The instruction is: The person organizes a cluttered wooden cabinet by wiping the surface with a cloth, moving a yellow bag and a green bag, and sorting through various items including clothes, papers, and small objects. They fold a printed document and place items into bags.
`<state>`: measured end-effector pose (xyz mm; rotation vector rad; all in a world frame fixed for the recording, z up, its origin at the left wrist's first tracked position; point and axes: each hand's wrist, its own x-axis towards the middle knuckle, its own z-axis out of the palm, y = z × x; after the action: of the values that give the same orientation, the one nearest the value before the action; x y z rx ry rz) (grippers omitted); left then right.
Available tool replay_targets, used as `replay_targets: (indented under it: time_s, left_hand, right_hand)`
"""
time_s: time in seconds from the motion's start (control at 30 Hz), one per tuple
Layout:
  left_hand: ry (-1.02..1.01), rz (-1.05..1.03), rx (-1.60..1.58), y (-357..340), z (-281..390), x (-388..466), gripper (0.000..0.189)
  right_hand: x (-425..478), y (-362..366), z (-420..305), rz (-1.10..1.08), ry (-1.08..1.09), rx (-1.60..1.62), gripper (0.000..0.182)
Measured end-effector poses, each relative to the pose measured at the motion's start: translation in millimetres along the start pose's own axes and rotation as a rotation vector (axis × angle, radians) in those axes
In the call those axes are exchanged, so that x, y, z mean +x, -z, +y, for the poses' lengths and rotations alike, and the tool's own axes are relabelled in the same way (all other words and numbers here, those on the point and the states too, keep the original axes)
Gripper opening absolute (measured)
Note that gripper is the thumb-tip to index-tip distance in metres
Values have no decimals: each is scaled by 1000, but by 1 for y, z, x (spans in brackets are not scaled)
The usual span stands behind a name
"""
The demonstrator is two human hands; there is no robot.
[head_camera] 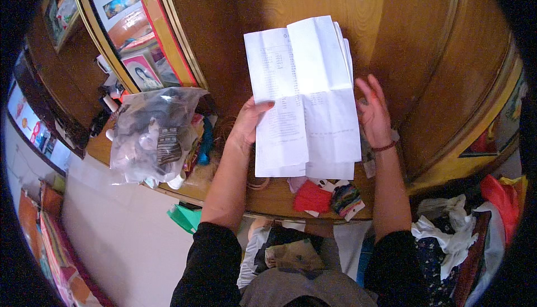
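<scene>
Several creased sheets of printed white paper (277,126) are held up before me, with fold lines across them. My left hand (251,119) grips their left edge, thumb on the front and fingers hidden behind. Just off the right edge, my right hand (374,114) has its fingers raised and spread; whether it touches the paper is unclear. Below the sheets, a red cloth item (311,198) on a card lies on the wooden surface (268,206). Next to it sits a dark multicoloured striped cloth item (347,200) with a white tag.
A clear plastic bag (147,139) packed with cloth items stands on the left of the surface. A mirror (126,25) rises behind it. Piled fabrics (449,231) lie at lower right. A green item (184,216) shows below the front edge, and a brown packet (293,256) rests on my lap.
</scene>
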<state>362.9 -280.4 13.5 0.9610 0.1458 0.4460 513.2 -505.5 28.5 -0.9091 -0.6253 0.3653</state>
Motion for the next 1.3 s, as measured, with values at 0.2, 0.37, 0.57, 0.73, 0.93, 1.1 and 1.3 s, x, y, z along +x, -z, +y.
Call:
replay_targets:
  time_s: [0.2,0.37,0.57,0.73,0.93,1.1,1.3]
  left_hand:
    - [26,-94,-26,-4,1,-8,34]
    - [219,-52,-176,-16,6,-14,44]
    - [78,-578,-367,-17,4,-9,86]
    - [20,-391,-138,-11,-10,-9,68]
    - [-256,9,186,-34,-12,-7,61]
    - [-429,110,278,-56,-7,-16,100]
    - [-604,65,941,-68,6,-37,37]
  right_hand:
    - [-11,-1,6,-290,-229,-300,47]
    - [-14,-5,5,-160,-228,-55,42]
    - [-4,7,14,-173,230,-491,26]
    - [-9,-14,10,-157,619,-922,34]
    - [-12,-22,10,-129,653,-982,35]
    - [-18,-16,7,-132,645,-971,31]
    - [-20,-9,18,16,743,-813,35]
